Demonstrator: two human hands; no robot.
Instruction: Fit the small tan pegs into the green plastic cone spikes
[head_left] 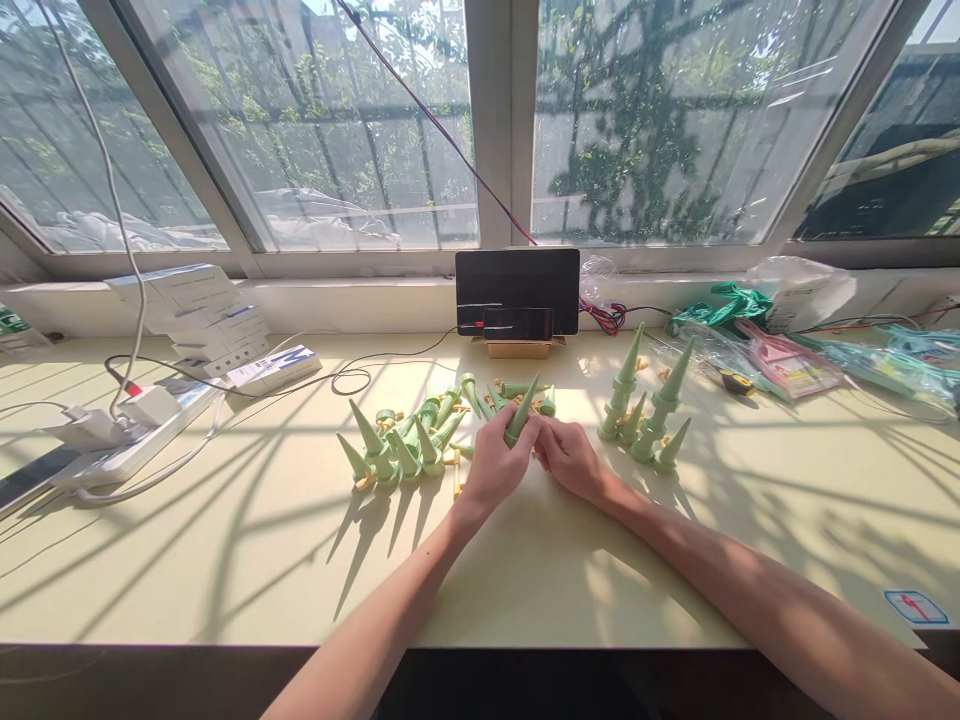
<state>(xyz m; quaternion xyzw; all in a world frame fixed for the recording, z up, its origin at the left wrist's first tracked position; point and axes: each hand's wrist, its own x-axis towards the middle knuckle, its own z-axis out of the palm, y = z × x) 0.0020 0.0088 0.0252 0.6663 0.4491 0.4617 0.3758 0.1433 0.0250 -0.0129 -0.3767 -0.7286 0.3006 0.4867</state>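
Observation:
My left hand (495,462) is closed round a green cone-shaped plastic spike (520,412), its tip pointing up and away. My right hand (568,455) is closed right beside it, fingers pinched at the spike's base; what they pinch is hidden. Both hands rest over the pale table (225,560) near its middle. To the left stands a loose pile of green spikes (409,440) with small yellow pieces (456,476) among them. To the right stands a cluster of stacked green spikes (645,415).
A dark tablet with a phone (517,295) leans on a stand behind the hands. A white power strip and cables (127,425) lie at the left, papers (202,315) behind them. Plastic bags and packets (780,340) fill the right back. Windows run along the far edge.

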